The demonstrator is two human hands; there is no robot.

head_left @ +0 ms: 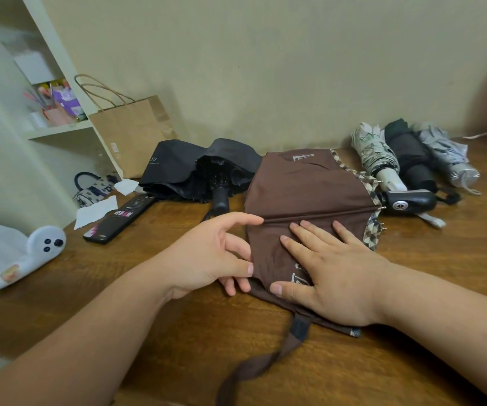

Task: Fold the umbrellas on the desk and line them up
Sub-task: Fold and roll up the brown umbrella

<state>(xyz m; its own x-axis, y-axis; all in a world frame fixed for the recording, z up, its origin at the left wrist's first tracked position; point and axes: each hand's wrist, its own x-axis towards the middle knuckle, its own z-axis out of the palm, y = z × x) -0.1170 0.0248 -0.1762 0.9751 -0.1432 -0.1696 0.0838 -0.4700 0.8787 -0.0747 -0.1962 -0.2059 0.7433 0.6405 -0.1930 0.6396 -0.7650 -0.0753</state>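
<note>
- Brown umbrella (309,183) lies on the desk (163,332) in front of you; its canopy looks limp, thin and probably slippery over stiff ribs.
- Your right hand (333,276) presses it flat, fingers spread; your left hand (215,253) pinches the canopy's left edge.
- Gather pleats by the cloth edge, then wrap with the strap (265,364).

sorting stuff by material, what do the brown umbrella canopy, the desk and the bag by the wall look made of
Brown umbrella canopy: thin woven fabric, probably synthetic, matte; it lies in soft creases. Desk: wood or wood-look veneer, dark grain streaks, slight sheen. Bag: brown kraft paper, matte, sharp fold lines, twisted cord handles.
</note>
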